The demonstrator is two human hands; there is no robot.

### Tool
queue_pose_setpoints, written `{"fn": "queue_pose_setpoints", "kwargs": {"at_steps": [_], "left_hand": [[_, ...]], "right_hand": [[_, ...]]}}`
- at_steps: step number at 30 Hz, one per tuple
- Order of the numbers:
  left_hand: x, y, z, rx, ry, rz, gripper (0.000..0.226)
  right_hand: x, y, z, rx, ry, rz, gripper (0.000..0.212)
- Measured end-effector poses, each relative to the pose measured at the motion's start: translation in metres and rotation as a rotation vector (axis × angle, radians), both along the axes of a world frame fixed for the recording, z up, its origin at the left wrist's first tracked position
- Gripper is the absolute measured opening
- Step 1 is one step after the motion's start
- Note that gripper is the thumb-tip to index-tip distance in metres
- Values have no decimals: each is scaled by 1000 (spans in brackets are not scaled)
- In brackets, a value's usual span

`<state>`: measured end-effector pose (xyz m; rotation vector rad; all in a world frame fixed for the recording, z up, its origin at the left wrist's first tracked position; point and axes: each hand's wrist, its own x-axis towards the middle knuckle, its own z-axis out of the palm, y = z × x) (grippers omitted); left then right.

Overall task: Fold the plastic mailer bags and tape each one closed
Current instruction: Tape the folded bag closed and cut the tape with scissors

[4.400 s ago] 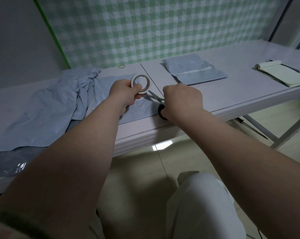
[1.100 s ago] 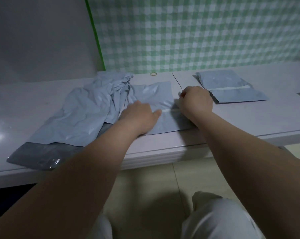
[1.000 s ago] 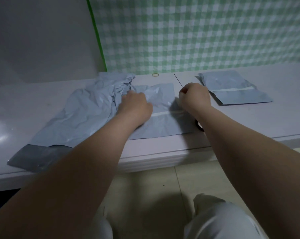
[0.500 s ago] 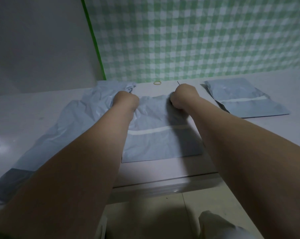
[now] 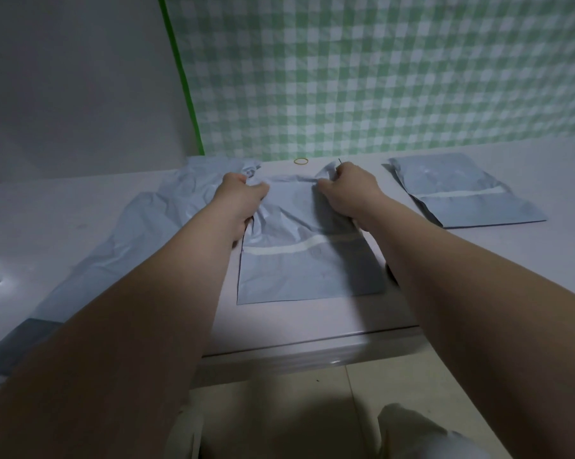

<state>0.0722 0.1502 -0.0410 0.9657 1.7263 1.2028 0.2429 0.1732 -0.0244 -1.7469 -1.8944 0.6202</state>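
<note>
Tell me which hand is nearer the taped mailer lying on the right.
Right. The right hand grips the middle mailer just left of the taped mailer; the left hand grips farther left.

The table point(image 5: 312, 321) carries mailer bags point(image 5: 309, 276) and a rubber band point(image 5: 301, 161).

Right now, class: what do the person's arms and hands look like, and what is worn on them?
The left forearm and right forearm are bare: no sleeves show. The left hand and right hand wear no gloves, and no watch or bracelet shows at either wrist. Fingers are partly hidden, so rings cannot be judged.
</note>
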Motion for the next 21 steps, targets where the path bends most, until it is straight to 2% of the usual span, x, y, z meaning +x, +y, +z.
{"fn": "queue_pose_setpoints", "kwargs": {"at_steps": [1,5,8,11,13,15,17,19,21], "left_hand": [[1,-6,3,-21,86,-14,76],[3,-22,5,-42,434,-106,71],[7,-38,5,16,410,-205,80],[9,-49,8,-13,100,-236,75],[10,-56,13,-31,-132,-223,63],[8,-57,18,-40,-387,-199,55],[3,-56,21,-29,-628,-192,41],[1,-56,23,-43,-756,-201,25],[4,-58,23,-40,-787,-244,16]], "right_hand": [[2,-3,-1,-22,0,1,44],[12,-17,-3,-48,-1,16,50],[18,-29,-1,-84,10,52,48],[20,-36,-4,-113,43,93,31],[20,-43,-4,-202,277,58,19],[23,-44,-3,-318,522,10,23],[26,-46,3,-418,607,23,30],[30,-46,8,-536,712,28,26],[32,-47,10,-662,785,19,17]]}}
